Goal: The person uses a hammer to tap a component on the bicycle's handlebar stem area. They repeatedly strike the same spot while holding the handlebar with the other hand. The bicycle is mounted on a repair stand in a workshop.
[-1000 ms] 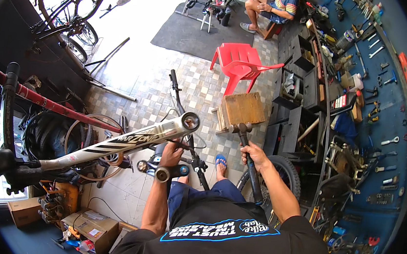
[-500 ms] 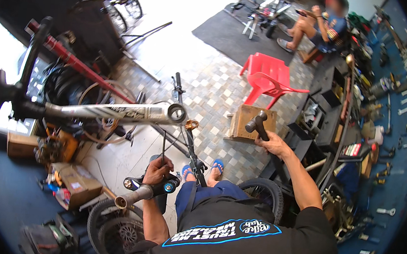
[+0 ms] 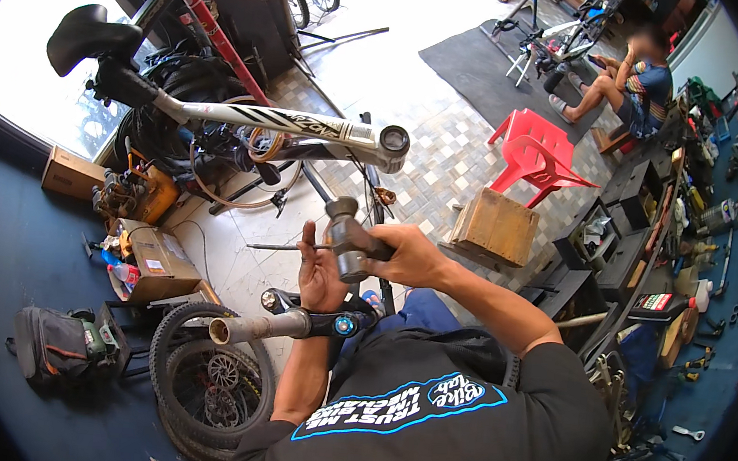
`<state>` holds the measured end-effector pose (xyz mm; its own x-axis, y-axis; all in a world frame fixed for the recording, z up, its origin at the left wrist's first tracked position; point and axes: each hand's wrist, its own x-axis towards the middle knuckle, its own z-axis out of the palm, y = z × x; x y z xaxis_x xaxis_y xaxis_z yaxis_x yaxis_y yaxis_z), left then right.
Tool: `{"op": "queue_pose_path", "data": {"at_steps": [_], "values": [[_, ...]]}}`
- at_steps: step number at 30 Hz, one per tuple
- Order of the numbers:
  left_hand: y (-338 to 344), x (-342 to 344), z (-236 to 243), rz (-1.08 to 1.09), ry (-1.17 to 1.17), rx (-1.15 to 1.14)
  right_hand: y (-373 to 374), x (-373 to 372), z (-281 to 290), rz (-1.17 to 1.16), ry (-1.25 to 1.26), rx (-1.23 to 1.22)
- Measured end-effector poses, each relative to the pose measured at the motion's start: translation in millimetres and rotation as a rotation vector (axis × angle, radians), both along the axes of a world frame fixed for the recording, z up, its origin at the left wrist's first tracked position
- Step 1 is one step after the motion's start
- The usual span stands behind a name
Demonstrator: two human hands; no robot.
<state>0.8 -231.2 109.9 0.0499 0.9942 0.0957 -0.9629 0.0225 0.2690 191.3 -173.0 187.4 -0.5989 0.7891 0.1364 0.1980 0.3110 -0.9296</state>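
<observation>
A hammer point(image 3: 346, 237) with a dark metal head is gripped in my right hand point(image 3: 406, 256), held in front of my chest. My left hand point(image 3: 321, 281) is close beside the hammer head, palm showing and some fingers raised. A thin metal rod point(image 3: 278, 247) lies across its fingers, pointing left; the rod's other end is hidden by the hammer. Below the left hand is a bicycle suspension fork point(image 3: 320, 322), its worn steerer tube point(image 3: 257, 326) pointing left and a blue cap on the crown. The silver bicycle frame point(image 3: 290, 122) stands beyond my hands, its head tube open toward the right.
Bicycle wheels point(image 3: 217, 376) lean at lower left, near a cardboard box point(image 3: 153, 259). A wooden box point(image 3: 495, 227) and red plastic chair point(image 3: 532, 153) stand ahead to the right. Tools hang along the right wall point(image 3: 717, 353). Another person point(image 3: 641, 79) sits at the far right.
My right hand has brought the hammer leftward, next to my left hand. The rod has turned from upright to nearly level, and the left fingers have straightened. The view has shifted.
</observation>
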Motion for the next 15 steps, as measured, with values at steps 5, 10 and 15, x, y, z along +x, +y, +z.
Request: {"op": "queue_pose_path", "data": {"at_steps": [5,10,15], "values": [[0.2,-0.3,10.8,0.025,-0.071,-0.240,-7.1,-19.0,8.0,-0.014,0.011,0.196],[16.5,20.2,29.1,0.139,0.053,-0.224,16.9,-1.3,0.2,-0.071,-0.045,0.313],[49.1,41.6,27.9,0.146,0.182,-0.233,64.0,27.3,-8.0,-0.013,-0.077,0.207]]}}
